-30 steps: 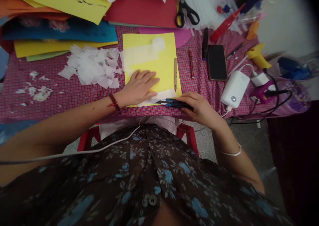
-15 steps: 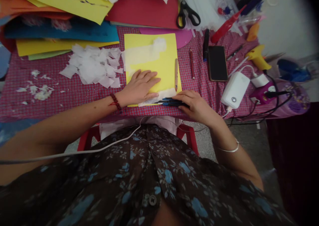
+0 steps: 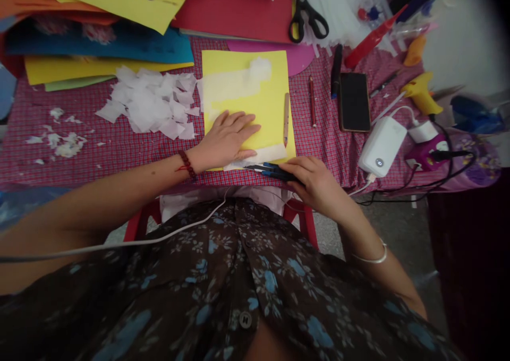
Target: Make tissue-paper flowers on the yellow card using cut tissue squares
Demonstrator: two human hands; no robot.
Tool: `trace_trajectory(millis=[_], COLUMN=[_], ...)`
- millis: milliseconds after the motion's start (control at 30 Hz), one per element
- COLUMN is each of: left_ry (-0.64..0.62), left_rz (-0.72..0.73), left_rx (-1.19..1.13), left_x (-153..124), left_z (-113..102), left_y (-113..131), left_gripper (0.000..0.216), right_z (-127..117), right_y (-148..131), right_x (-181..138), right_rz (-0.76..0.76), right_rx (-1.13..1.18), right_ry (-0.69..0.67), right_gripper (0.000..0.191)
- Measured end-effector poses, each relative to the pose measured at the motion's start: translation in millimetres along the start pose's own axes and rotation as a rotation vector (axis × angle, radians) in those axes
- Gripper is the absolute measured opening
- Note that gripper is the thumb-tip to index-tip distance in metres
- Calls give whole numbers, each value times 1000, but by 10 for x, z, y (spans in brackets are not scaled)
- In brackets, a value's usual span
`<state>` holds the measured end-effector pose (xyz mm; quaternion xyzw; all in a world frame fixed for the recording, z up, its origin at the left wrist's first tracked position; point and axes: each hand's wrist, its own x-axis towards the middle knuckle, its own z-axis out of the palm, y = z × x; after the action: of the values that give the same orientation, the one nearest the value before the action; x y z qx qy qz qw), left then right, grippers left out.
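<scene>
Little has shifted: the right hand [image 3: 316, 183] still closes round the light, slippery pens [image 3: 266, 170] at the near edge of the worktop [image 3: 119, 148], probably best gripped mid-barrel, while the left hand [image 3: 229, 138] lies open and flat on the yellow sheet [image 3: 271, 98].

Matt yellow paper sheet [image 3: 266, 98] on checked cloth [image 3: 119, 148].

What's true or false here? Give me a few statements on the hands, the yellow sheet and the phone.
1. The left hand lies flat on the yellow sheet. True.
2. The right hand holds the scissors. False: it is closed on dark pens; the scissors lie untouched farther back.
3. A pencil lies on the yellow sheet. True.
4. The phone lies left of the yellow sheet. False: it lies to the right; white paper scraps lie to the left.
</scene>
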<state>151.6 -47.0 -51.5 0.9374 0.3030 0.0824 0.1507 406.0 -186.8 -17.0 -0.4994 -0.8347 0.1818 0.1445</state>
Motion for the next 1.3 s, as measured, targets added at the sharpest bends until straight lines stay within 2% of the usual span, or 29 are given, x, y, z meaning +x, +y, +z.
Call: trace_trajectory(millis=[233, 533, 700, 1033, 1300], left_ry=[-17, -64, -69, -75, -21], left_rz=[-9, 62, 115, 135, 165], left_rx=[-3, -44, -43, 46, -16], left_x=[-20, 149, 210, 189, 188], left_z=[-12, -112, -65, -43, 2], left_y=[28, -18, 25, 19, -5], left_gripper=[63, 55, 56, 60, 59], right_z=[91, 53, 50, 9, -9], right_y=[-208, -135, -90, 73, 97], right_x=[-259, -232, -231, -34, 127], right_rz=[69, 59, 45, -3, -46], right_rx=[-9, 30, 42, 51, 38], right_ry=[37, 25, 22, 21, -17], right_gripper=[43, 47, 46, 44, 43])
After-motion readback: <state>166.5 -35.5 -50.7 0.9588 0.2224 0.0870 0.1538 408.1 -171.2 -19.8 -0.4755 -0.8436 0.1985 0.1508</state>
